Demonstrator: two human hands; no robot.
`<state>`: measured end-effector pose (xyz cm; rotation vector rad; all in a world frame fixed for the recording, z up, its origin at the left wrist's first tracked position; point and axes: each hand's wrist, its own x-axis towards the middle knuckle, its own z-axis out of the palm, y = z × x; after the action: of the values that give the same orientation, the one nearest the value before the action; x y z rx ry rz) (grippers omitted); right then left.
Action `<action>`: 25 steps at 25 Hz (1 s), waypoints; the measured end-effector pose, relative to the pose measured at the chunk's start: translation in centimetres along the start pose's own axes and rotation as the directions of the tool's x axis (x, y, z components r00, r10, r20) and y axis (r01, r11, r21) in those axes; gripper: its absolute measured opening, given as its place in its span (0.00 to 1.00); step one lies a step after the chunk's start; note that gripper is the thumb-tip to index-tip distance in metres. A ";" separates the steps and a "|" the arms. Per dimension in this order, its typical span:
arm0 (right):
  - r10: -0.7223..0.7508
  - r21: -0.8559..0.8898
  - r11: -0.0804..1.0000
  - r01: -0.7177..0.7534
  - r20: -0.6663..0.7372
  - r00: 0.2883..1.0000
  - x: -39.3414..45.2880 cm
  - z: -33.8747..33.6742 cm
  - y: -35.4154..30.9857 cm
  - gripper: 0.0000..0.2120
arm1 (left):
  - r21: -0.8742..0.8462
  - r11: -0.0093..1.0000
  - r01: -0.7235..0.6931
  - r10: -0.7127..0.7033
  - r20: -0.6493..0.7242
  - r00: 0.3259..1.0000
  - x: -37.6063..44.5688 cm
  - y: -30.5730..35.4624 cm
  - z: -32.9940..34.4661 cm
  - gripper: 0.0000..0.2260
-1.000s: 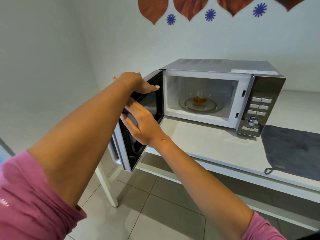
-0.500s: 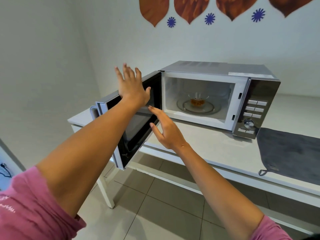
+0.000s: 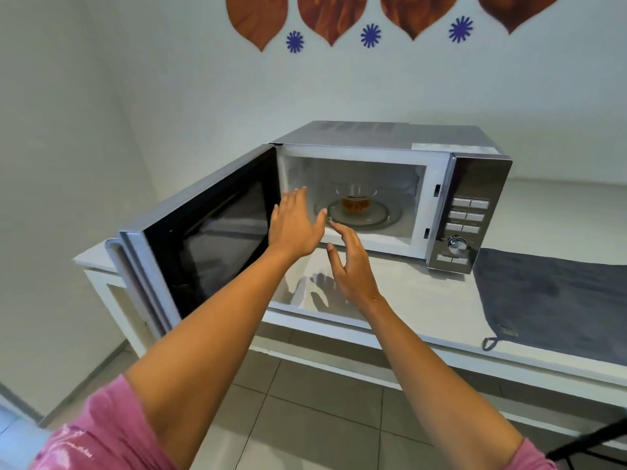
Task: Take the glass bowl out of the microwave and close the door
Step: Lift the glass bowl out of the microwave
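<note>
On the white desk point(image 3: 390, 293), our spread left hand point(image 3: 294, 225) and right hand point(image 3: 349, 266) hover empty before the open microwave point(image 3: 390, 144), glass bowl point(image 3: 354, 201) just beyond.

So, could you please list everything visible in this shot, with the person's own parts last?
microwave: one, silver and white, on the table, door swung open to its left
glass bowl: one, clear with amber contents, on the turntable inside
table: one, white, against the wall
cloth: one, dark grey, on the table right of the microwave
wall decorations: brown leaf shapes, blue flowers, above
left hand: open, at the cavity opening
right hand: open, before the opening
sleeves: pink
</note>
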<state>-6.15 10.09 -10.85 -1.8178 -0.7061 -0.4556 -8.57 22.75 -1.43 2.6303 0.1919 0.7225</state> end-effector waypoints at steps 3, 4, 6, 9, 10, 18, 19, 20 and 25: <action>0.061 -0.001 0.998 -0.061 -0.069 0.996 1.8 -1.4 2.2 0.20 | -0.142 0.988 0.064 -0.058 0.042 0.997 2.4 0.1 3.3 0.31; 0.069 -0.001 0.998 -0.069 -0.086 0.994 2.4 -1.7 2.8 0.20 | -0.188 0.978 0.090 -0.082 0.050 0.995 3.2 0.2 4.1 0.30; 0.095 0.004 0.995 -0.095 -0.118 0.988 4.2 -2.3 4.2 0.19 | -0.282 0.948 0.151 -0.134 0.079 0.988 5.2 0.5 5.9 0.30; 0.134 0.034 0.991 -0.130 -0.180 0.975 7.2 -2.8 6.6 0.18 | -0.374 0.904 0.205 -0.169 0.126 0.978 8.4 0.7 8.7 0.29; 0.154 0.045 0.988 -0.148 -0.201 0.968 8.3 -2.8 7.6 0.18 | -0.410 0.885 0.219 -0.180 0.134 0.975 9.6 0.8 9.7 0.29; 0.572 0.319 0.816 -0.482 -0.334 0.749 15.7 -2.4 11.5 0.18 | -0.642 0.574 0.509 -0.454 0.267 0.850 15.9 1.3 14.7 0.24; 0.625 0.375 0.775 -0.509 -0.332 0.707 16.5 -2.3 11.8 0.19 | -0.643 0.496 0.583 -0.517 0.321 0.794 16.6 1.6 15.0 0.27; 0.648 0.417 0.754 -0.508 -0.339 0.682 17.2 -2.2 12.2 0.20 | -0.653 0.426 0.627 -0.555 0.358 0.751 17.3 1.7 15.2 0.30; 0.750 0.563 0.631 -0.533 -0.267 0.605 21.3 -2.0 14.0 0.26 | -0.832 0.125 0.541 -0.469 0.431 0.771 20.0 2.0 16.6 0.31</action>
<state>19.12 10.11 -7.07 -1.3142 0.2493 -0.1964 17.19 19.84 -4.41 1.2455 0.4655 0.2926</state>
